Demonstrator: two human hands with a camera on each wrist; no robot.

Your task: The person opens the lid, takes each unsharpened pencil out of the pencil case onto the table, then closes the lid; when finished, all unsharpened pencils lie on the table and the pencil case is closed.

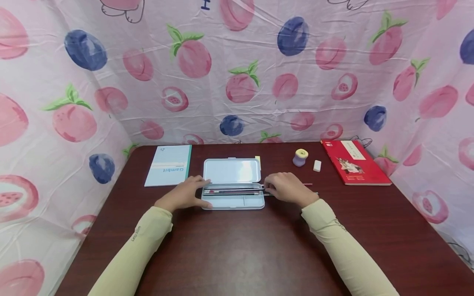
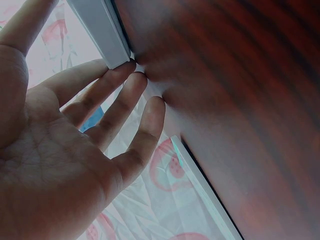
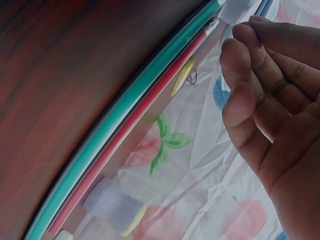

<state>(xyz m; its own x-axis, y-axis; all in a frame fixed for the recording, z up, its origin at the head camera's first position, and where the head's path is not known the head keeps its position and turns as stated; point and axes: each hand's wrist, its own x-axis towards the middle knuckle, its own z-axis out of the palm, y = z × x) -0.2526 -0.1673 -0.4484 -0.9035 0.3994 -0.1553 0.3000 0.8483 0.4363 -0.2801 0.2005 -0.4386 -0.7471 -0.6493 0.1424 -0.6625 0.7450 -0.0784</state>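
Note:
A pale blue pencil case (image 1: 233, 203) lies with its lid (image 1: 232, 171) folded back, several pencils (image 1: 233, 191) inside. My left hand (image 1: 184, 194) spans the case's left end, thumb at the near edge and index finger towards the hinge side. In the left wrist view its fingers are spread and nearly straight, with fingertips against the case corner. At the right end my right hand (image 1: 286, 187) pinches a dark pencil (image 3: 263, 7) between thumb and fingertips; its far part is hidden. Below that hand a green pencil (image 3: 117, 110) and a red pencil (image 3: 135, 117) stick out to the right.
A notebook (image 1: 168, 166) lies at the back left. Towards the back right are a yellow and purple pencil sharpener (image 1: 300, 157), a white eraser (image 1: 317, 165) and a red book (image 1: 355, 163). Something small and yellow (image 1: 258, 160) shows behind the lid. A printed curtain surrounds the table (image 1: 237, 250).

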